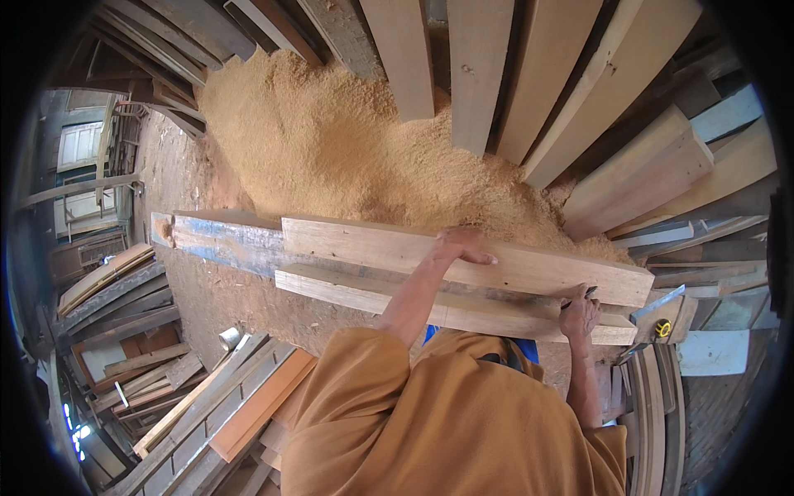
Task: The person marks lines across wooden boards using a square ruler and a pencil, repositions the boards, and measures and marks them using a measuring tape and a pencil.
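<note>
A long, pale wooden beam (364,242) lies across in front of me on a worn, paint-stained plank (223,240). My left hand (463,245) holds the beam near its middle, thumb on the near face and fingers over the far edge, partly hidden. Toward the beam's right end, my right hand (581,314) is closed on a small dark pen-like tool (590,292); its tip sticks up by the near face. Closer to my body lies a second wooden beam (356,298), roughly parallel, with a gap between the two. My right hand is just above this nearer beam.
A big heap of sawdust (331,132) spreads beyond the beams. Several thick timbers (480,74) lean in from the far side. A yellow tape measure (662,329) sits at the right. Stacked boards (256,405) lie at lower left, near a small can (229,338).
</note>
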The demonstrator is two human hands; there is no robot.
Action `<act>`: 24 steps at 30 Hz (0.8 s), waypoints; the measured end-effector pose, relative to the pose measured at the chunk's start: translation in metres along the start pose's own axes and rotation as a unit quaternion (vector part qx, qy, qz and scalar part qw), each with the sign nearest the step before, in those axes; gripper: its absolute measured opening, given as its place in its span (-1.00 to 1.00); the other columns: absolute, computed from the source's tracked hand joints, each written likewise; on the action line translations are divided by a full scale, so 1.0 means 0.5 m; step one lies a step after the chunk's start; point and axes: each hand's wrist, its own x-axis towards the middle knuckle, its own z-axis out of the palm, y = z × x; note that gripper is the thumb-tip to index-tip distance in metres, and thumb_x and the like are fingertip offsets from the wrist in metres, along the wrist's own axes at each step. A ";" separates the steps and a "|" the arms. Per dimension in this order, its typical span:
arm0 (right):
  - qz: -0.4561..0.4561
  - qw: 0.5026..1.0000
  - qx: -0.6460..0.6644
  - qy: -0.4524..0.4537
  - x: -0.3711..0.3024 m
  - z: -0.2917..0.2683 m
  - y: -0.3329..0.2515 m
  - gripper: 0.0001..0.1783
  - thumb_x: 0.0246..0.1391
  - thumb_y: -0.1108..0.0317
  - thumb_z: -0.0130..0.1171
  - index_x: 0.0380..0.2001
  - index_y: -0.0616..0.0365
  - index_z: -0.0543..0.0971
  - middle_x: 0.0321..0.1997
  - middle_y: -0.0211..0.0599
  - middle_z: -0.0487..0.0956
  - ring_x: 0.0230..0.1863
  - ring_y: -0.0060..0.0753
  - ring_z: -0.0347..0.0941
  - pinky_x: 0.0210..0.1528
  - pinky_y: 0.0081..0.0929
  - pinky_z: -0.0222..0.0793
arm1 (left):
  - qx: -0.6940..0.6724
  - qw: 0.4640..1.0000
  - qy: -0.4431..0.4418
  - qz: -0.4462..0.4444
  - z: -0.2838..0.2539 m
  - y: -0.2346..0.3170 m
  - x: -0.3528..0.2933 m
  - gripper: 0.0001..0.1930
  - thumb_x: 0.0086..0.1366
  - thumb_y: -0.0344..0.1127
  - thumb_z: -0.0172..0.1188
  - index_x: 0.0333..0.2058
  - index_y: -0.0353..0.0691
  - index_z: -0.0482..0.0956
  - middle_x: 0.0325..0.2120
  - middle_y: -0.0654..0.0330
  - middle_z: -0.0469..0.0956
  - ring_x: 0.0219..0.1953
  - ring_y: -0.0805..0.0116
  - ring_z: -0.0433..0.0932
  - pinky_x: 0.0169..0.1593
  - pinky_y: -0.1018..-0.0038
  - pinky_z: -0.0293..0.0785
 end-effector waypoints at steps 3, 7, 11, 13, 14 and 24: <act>-0.059 0.995 0.021 0.074 0.001 0.023 0.051 -0.57 0.21 0.22 0.24 0.04 0.29 0.53 -0.17 0.24 0.68 -0.09 0.29 0.63 -0.03 0.09 0.45 | 0.005 0.997 0.076 0.008 0.040 -0.002 -0.003 0.07 0.13 0.56 0.24 0.40 -0.15 0.38 0.34 -0.10 0.45 0.42 -0.10 0.37 0.45 -0.01 0.27; -0.031 0.979 0.187 0.073 -0.006 -0.042 0.075 -0.81 0.29 0.29 0.18 -0.24 0.19 0.63 -0.40 0.09 0.68 -0.26 0.22 0.67 -0.21 0.00 0.53 | -0.006 0.996 0.077 -0.048 0.028 0.027 -0.070 0.11 0.12 0.54 0.28 0.45 -0.12 0.28 0.43 -0.14 0.30 0.51 -0.11 0.19 0.56 -0.07 -0.01; -0.015 0.955 0.285 0.076 -0.052 -0.123 0.087 -0.82 0.28 0.28 0.20 -0.24 0.19 0.60 -0.35 0.20 0.65 -0.22 0.38 0.60 -0.22 0.12 0.49 | 0.021 0.990 0.135 -0.038 0.083 0.027 -0.105 0.13 0.13 0.55 0.26 0.46 -0.15 0.24 0.44 -0.17 0.27 0.53 -0.14 0.15 0.55 -0.10 -0.04; -0.046 0.952 0.283 0.110 -0.057 -0.139 0.098 -0.80 0.25 0.27 0.27 -0.17 0.15 0.61 -0.36 0.12 0.68 -0.20 0.32 0.62 -0.11 0.08 0.49 | 0.041 0.986 0.159 -0.015 0.099 0.033 -0.115 0.11 0.15 0.54 0.24 0.45 -0.17 0.25 0.44 -0.16 0.27 0.52 -0.19 0.12 0.55 -0.11 -0.05; -0.046 0.951 0.285 0.113 -0.052 -0.146 0.100 -0.80 0.25 0.27 0.27 -0.17 0.15 0.61 -0.36 0.12 0.68 -0.20 0.32 0.62 -0.11 0.08 0.49 | 0.044 0.986 0.162 -0.013 0.107 0.036 -0.119 0.11 0.15 0.54 0.24 0.45 -0.17 0.25 0.44 -0.16 0.27 0.52 -0.19 0.12 0.55 -0.11 -0.05; -0.219 0.973 0.079 0.009 0.008 -0.164 0.010 -0.22 -0.02 0.01 0.49 0.25 0.03 0.48 0.26 0.02 0.57 0.29 0.21 0.38 0.33 0.08 0.25 | 0.097 0.950 0.296 -0.012 0.173 0.048 -0.172 -0.05 0.10 0.48 0.32 0.27 -0.14 0.47 0.13 -0.08 0.57 0.24 -0.07 0.45 0.29 -0.03 0.26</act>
